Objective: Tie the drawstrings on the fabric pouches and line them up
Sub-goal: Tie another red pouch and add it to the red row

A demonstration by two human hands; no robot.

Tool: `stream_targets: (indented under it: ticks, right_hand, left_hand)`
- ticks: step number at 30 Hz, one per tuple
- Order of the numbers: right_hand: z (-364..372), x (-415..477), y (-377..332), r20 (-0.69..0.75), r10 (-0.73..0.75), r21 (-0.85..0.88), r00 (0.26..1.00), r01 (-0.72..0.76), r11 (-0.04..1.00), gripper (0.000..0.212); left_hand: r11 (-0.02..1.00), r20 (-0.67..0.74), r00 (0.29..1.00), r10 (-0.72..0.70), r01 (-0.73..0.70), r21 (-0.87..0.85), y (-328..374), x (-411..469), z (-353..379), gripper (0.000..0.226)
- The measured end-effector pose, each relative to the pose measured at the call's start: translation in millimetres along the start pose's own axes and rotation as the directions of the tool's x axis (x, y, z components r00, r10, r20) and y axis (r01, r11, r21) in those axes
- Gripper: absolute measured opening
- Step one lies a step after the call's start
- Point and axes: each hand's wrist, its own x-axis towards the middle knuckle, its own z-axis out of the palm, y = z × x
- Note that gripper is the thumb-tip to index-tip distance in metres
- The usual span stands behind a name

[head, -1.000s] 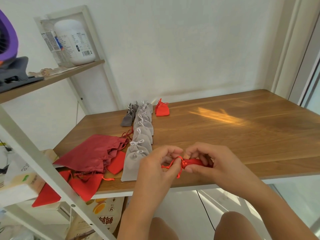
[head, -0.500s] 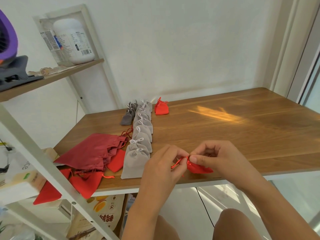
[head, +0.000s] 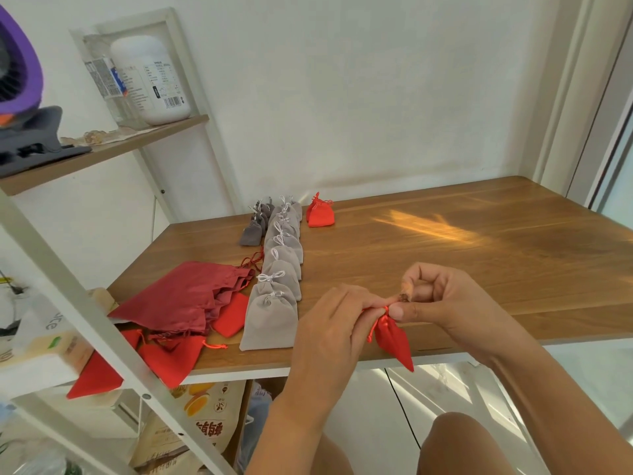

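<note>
wooden table [head: 479, 262], white wall [head: 376, 97], metal shelf [head: 113, 145] left.

Left hand [head: 330, 325], right hand [head: 445, 303], fingertips together

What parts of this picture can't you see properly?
All in the head view:
- Knot on the red pouch: the left hand and right hand pinch its neck, fingertips covering it, so tied or not is unclear.
- White bottle label: print too small to read.
- Purple fan: cut off by the left edge.
- Loose red pouches: partly behind the shelf post.
</note>
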Motion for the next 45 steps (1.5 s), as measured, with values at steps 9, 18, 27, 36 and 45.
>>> stream_targets:
  ticks: [9,18,27,36,45]
  right_hand:
    - [7.4,-0.2,-3.4,-0.050,-0.179,-0.075,0.982,0.176,0.982,0.018]
    - [12.9,11.9,6.9,-0.047,-0.285,-0.335,0.957,0.254,0.907,0.023]
    - [6.5,3.8,18.9,-0.032,-0.467,-0.779,0.884,0.271,0.565,0.025]
    - [9.1,2.9,11.1,-0.142,-0.220,-0.403,0.965,0.146,0.903,0.018]
    - [14.6,9.7,11.0,-0.283,-0.177,-0.378,0.942,0.060,0.924,0.015]
  left_hand:
    - [0.992,-0.051,0.991,-0.120,0.118,-0.043,-5.0,2.6,1.5,0.021]
    - [0.956,0.066,0.959,-0.275,0.280,-0.082,-5.6,4.8,0.1,0.022]
    - [0.870,0.355,0.848,-0.392,0.468,-0.155,8.8,-3.1,-8.2,0.020]
    - [0.797,0.317,0.823,-0.471,0.551,-0.247,0.7,-3.0,-10.0,0.012]
    - [0.833,0.306,0.864,-0.401,0.483,-0.272,3.5,0.6,-12.5,0.018]
